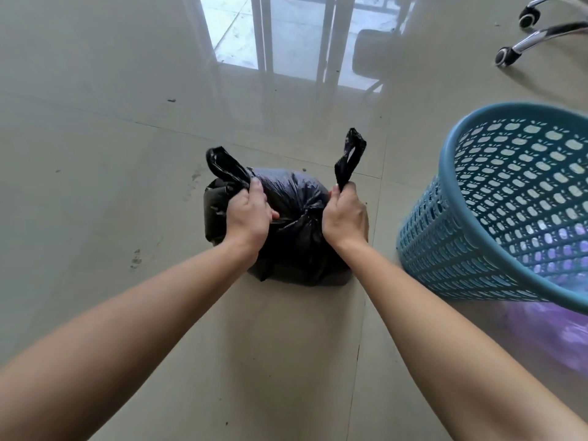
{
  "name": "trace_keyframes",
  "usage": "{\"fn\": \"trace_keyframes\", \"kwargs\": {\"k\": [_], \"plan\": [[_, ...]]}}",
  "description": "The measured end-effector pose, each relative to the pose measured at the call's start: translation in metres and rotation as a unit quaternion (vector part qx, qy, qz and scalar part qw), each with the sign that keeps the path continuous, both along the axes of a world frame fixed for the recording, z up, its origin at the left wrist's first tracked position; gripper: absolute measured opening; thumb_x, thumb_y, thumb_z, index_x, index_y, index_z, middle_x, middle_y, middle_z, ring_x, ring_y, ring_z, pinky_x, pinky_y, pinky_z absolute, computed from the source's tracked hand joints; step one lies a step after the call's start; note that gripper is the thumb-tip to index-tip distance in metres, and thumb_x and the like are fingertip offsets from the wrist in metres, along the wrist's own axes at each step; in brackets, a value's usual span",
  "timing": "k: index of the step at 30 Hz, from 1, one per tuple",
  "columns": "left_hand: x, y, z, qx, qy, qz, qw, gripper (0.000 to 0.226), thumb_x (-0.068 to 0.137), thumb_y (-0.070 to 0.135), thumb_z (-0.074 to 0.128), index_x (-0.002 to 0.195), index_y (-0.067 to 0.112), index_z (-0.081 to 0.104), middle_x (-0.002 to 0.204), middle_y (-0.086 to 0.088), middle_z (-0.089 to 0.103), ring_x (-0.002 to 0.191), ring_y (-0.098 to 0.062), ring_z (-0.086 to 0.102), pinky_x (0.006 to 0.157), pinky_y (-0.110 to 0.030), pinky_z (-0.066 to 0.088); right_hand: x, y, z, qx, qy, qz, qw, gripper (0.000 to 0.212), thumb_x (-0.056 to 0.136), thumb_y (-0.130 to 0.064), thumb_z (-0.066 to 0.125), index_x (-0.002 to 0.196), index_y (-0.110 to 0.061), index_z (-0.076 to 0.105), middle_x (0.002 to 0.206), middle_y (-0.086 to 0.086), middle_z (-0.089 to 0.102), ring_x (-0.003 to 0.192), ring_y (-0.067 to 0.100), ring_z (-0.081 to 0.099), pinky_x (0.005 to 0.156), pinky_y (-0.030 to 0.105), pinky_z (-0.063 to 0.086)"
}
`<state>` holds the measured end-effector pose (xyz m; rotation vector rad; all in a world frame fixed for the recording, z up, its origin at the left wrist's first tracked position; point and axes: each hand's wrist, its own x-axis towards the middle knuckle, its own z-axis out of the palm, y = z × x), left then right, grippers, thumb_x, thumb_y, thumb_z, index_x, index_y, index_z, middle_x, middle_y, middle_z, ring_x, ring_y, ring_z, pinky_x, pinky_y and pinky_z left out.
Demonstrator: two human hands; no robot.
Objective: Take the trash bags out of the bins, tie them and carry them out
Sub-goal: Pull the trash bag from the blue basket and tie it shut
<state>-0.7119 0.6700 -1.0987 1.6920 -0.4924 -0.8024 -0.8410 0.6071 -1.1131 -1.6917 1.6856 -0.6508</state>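
Observation:
A full black trash bag (294, 237) sits on the tiled floor in the middle of the view. My left hand (246, 214) grips its left handle loop, which sticks up past my fist. My right hand (345, 216) grips the right handle loop the same way. The two handles are pulled apart, with the bag's neck bunched and crossed between my fists. A blue perforated plastic bin (496, 218) stands just right of the bag, with no bag lining it.
Something purple and blurred (560, 332) lies on the floor by the bin's near side. Chrome office-chair legs with castors (515, 49) stand at the far right. A glass door (286, 33) is reflected in the glossy floor ahead.

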Motion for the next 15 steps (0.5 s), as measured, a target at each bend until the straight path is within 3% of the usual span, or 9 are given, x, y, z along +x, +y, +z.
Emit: {"fn": "trace_keyframes", "kwargs": {"k": [3,7,11,15], "plan": [[0.014,0.003,-0.013,0.025,0.01,-0.005,1.0,0.044,0.108,0.031,0.037,0.066,0.018,0.04,0.037,0.01,0.039,0.045,-0.009,0.05,0.06,-0.022,0.046,0.007,-0.003,-0.008,-0.006,0.065,0.009,0.998,0.022,0.105,-0.026,0.032,0.11,-0.009,0.045,0.096,0.023,0.068,0.089,0.042,0.064,0.07,0.042,0.046],[0.022,0.007,-0.019,0.016,-0.048,-0.006,0.999,0.049,0.108,0.032,0.036,0.062,0.017,0.043,0.046,0.002,0.046,0.048,-0.008,0.059,0.058,-0.016,0.047,0.014,-0.006,-0.014,0.007,0.071,0.02,0.997,0.025,0.107,-0.028,0.032,0.114,-0.009,0.047,0.101,0.023,0.068,0.094,0.043,0.063,0.069,0.039,0.037],[0.021,0.019,-0.034,0.03,-0.157,-0.012,0.987,0.054,0.108,0.037,0.033,0.06,0.015,0.047,0.052,0.002,0.053,0.06,-0.015,0.065,0.07,-0.028,0.047,0.004,0.005,-0.019,-0.04,0.037,0.08,0.995,0.029,0.107,-0.034,0.035,0.117,-0.013,0.052,0.097,0.018,0.07,0.092,0.043,0.063,0.069,0.04,0.038],[0.027,0.021,-0.049,0.081,-0.246,-0.066,0.964,0.047,0.108,0.035,0.034,0.07,0.012,0.048,0.058,0.004,0.056,0.065,-0.025,0.062,0.068,-0.035,0.038,0.002,0.019,-0.031,-0.115,0.102,0.187,0.97,0.031,0.103,-0.024,0.04,0.131,-0.019,0.053,0.102,0.015,0.072,0.096,0.041,0.062,0.073,0.04,0.03]]}}
